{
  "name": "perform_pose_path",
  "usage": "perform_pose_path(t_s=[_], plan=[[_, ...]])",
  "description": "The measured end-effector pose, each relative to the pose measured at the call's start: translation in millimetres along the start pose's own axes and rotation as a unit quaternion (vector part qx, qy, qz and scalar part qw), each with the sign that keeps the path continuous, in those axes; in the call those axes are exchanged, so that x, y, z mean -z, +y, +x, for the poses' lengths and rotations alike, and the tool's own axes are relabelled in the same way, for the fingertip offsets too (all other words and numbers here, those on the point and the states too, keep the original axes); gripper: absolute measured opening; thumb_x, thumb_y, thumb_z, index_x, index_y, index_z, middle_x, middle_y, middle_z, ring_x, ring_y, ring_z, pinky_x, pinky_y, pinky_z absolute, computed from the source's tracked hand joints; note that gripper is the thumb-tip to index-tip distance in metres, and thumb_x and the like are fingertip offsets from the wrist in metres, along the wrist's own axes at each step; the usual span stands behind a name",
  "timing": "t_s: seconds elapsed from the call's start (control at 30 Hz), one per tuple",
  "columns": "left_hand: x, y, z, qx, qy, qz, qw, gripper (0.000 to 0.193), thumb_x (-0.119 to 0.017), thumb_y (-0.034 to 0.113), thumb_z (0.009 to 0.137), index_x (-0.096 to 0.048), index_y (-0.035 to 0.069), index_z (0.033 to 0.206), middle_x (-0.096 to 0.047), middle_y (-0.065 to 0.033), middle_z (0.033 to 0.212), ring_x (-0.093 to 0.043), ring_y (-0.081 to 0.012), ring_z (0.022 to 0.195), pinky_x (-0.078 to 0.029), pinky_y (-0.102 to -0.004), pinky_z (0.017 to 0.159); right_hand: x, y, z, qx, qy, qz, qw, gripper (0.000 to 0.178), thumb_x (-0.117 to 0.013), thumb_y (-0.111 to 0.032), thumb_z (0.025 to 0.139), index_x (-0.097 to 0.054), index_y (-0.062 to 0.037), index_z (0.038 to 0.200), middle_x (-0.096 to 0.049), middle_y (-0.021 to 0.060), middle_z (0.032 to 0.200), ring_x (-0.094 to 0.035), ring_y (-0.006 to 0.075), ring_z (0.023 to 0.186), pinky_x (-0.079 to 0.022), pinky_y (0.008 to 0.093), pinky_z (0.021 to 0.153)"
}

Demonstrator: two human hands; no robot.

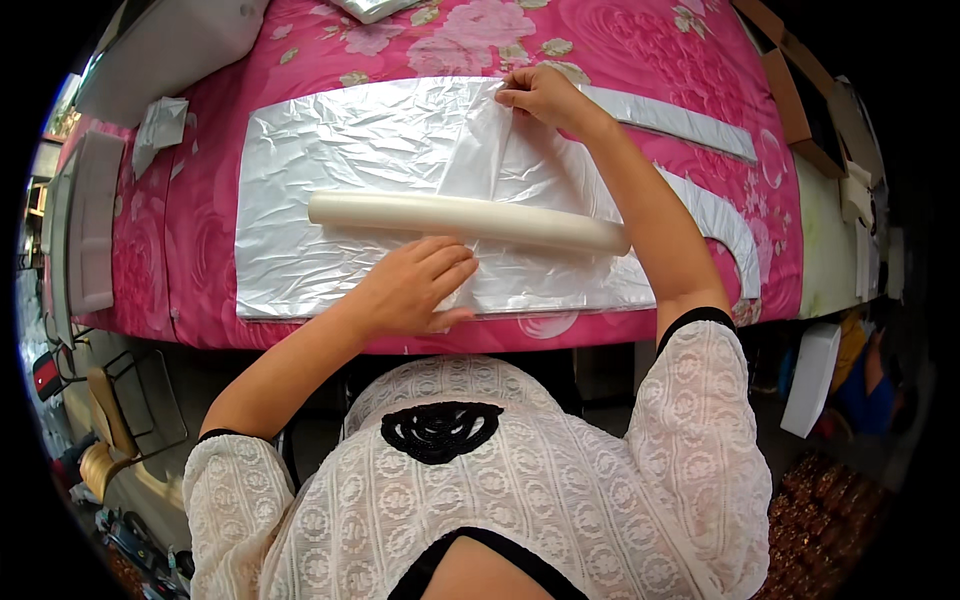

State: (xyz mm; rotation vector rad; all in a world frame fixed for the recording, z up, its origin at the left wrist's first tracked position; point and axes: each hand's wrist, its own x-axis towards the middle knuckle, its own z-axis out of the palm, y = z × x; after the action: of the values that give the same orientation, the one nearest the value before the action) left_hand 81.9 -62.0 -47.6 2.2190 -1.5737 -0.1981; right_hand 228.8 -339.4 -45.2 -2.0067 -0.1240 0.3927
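Observation:
A stack of thin silvery-white plastic bags [290,130] with two strap-like handles at its right end lies flat on the table. Across it rests a long whitish roll [430,213], slightly slanted. Just in front of the roll, my left hand [415,285] lies flat on the stack, its fingers stretched out and holding nothing. At the far edge, my right hand [540,97] pinches the top plastic layer between thumb and fingers. That layer is lifted into a fold [485,150] running down toward the roll. My right forearm hides part of the stack and lies near the roll's right end.
A pink flowered cloth [640,50] covers the table. White boxes [95,220] and a crumpled white piece [160,130] are at the left. An open brown carton [800,105] stands at the far right. A chair [105,420] is at the lower left.

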Motion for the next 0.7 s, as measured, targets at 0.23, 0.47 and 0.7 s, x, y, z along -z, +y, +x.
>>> perform_pose_path(t_s=[0.23, 0.47, 0.7], plan=[[-24, 27, -16, 0.037, -0.053, 0.04, 0.997, 0.088, -0.045, 0.062, 0.081, -0.032, -0.007, 0.135, -0.028, -0.0234, 0.144, -0.024, -0.0352, 0.136, -0.019, -0.0457, 0.111, -15, 3, -13, 0.041, 0.251, -0.042, 0.966, 0.025, -0.065, -0.023, 0.083, -0.066, -0.0028, 0.097, -0.067, 0.0069, 0.085, -0.062, 0.018, 0.074, -0.049, 0.0301, 0.07], [-35, 45, -17, 0.066, -0.053, 0.084, 0.993, 0.088, -0.051, 0.057, 0.078, -0.03, -0.006, 0.137, -0.027, -0.022, 0.145, -0.024, -0.0323, 0.137, -0.018, -0.0443, 0.111, -109, -13, -153, 0.225, 0.115, -0.3, 0.92, 0.046, -0.068, -0.015, 0.076, -0.057, -0.0109, 0.12, -0.058, 0.0098, 0.111, -0.056, 0.0298, 0.099, -0.045, 0.0384, 0.085], [-34, 48, -14, 0.066, -0.041, 0.072, 0.994, 0.089, -0.061, 0.05, 0.073, -0.031, -0.006, 0.136, -0.026, -0.0214, 0.146, -0.022, -0.0328, 0.137, -0.017, -0.044, 0.112, -14, 36, -166, 0.103, 0.306, -0.383, 0.866, 0.046, -0.064, -0.012, 0.077, -0.056, -0.0113, 0.122, -0.06, 0.0098, 0.108, -0.056, 0.0296, 0.095, -0.046, 0.0391, 0.082]])
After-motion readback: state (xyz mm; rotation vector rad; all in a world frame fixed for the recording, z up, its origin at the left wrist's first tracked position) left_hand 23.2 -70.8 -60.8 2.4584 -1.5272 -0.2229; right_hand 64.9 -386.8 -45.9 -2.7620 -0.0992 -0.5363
